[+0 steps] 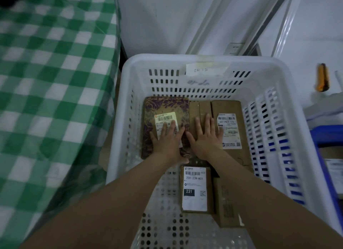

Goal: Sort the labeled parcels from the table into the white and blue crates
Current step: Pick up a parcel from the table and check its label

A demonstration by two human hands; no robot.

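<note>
Both my arms reach down into the white crate [204, 63]. My left hand [168, 139] lies flat, fingers straight, on a purple-and-gold patterned parcel [159, 104], covering part of its white label. My right hand [207, 135] presses flat on a plain brown carton [199, 107] beside it. To the right lies a long brown box with label 507-P802 [229, 130]. Nearer me sits a small box labelled 231-239-K01 [194, 188], with another brown box [225, 202] next to it, partly hidden by my right forearm.
A table with a green-and-white checked cloth [52, 85] stands to the left of the crate. The blue crate [326, 137] shows at the right edge, holding a labelled parcel. An orange-and-black object [322, 78] lies on the floor at the far right.
</note>
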